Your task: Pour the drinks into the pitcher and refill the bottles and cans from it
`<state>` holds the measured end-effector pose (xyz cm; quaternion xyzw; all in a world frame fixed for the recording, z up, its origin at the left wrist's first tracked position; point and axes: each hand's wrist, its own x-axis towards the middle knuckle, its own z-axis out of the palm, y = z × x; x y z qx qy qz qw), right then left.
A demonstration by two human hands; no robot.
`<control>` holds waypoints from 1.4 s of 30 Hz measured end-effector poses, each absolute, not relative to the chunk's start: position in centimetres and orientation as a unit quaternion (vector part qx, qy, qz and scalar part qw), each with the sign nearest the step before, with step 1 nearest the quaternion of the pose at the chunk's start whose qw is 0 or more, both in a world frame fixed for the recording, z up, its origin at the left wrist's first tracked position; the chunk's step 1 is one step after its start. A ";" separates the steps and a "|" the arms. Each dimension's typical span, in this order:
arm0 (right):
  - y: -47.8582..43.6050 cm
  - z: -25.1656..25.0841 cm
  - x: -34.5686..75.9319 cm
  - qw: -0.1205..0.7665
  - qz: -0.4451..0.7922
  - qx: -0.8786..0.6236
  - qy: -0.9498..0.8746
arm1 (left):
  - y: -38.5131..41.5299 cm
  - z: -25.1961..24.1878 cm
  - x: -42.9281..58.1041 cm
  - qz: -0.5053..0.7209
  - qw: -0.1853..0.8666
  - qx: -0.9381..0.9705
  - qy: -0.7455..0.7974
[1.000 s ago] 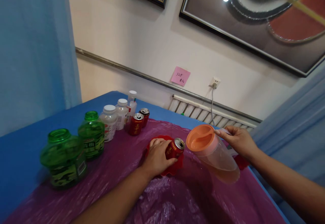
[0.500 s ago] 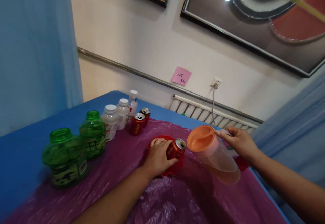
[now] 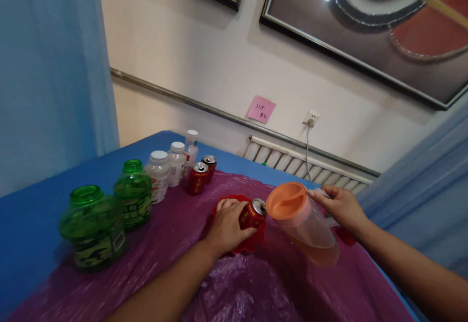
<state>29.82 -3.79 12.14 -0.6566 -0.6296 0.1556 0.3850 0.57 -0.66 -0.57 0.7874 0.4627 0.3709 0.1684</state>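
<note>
While the person's left hand (image 3: 224, 227) wraps a tilted red metal can (image 3: 251, 216), scalloped red plastic dish (image 3: 252, 245) beneath that hand, right hand (image 3: 344, 208) grips clear, orange-lidded plastic pitcher (image 3: 310, 229), tipped canward.

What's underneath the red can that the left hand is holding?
Beneath the red can, a red wavy-edged dish shows around the edges. The left hand and can cover the dish's middle, so whatever lies there can't be seen.

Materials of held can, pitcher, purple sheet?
Can in left hand: likely painted metal, bare silvery top. Pitcher in right hand: probably translucent plastic; liquid shows through its wall. Purple sheet: apparently thin glossy plastic film, wrinkled with bright highlights.
</note>
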 end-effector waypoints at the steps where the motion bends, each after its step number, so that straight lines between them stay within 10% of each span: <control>1: -3.8 11.9 29.8 0.392 0.158 -0.655 -0.626 | -0.7 -0.6 0.6 0.372 0.169 0.786 0.464; 19: -3.1 3.9 31.8 0.709 0.262 -0.543 -0.366 | 0.9 -1.6 0.4 0.409 0.113 0.763 0.487; 32: -5.4 0.7 33.2 0.726 0.219 -0.565 -0.326 | 0.8 -0.9 0.7 0.429 0.118 0.737 0.508; 37: -9.0 1.2 31.3 0.765 -0.006 -0.544 -0.344 | 0.4 -0.3 0.6 0.430 0.111 0.753 0.486; 42: -12.4 0.7 24.7 0.625 0.052 -0.538 -0.563 | -0.2 -0.3 0.9 0.434 0.097 0.783 0.436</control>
